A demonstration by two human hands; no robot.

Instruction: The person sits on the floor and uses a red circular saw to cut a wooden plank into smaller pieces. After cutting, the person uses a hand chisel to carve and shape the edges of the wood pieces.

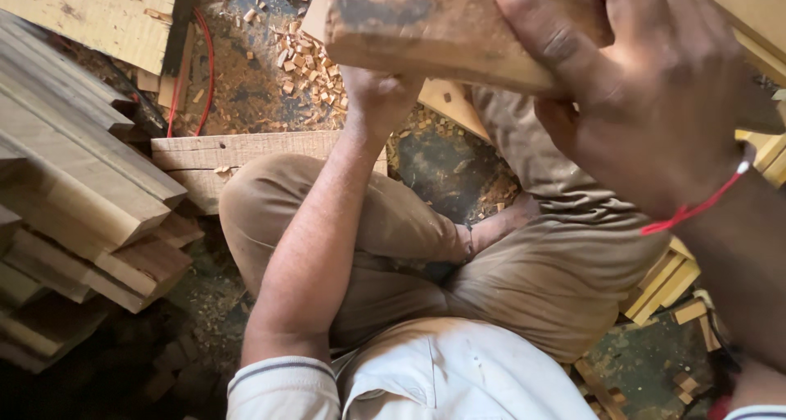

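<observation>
Right hand point(647, 101) clasps wooden block point(434, 31) — tightly

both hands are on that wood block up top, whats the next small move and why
Probably lower the wooden block toward the floor before working on it. It is lifted close to the camera, above the crossed legs. The right hand wraps over its top and the left hand props it from underneath, so it rests on nothing solid.
</observation>
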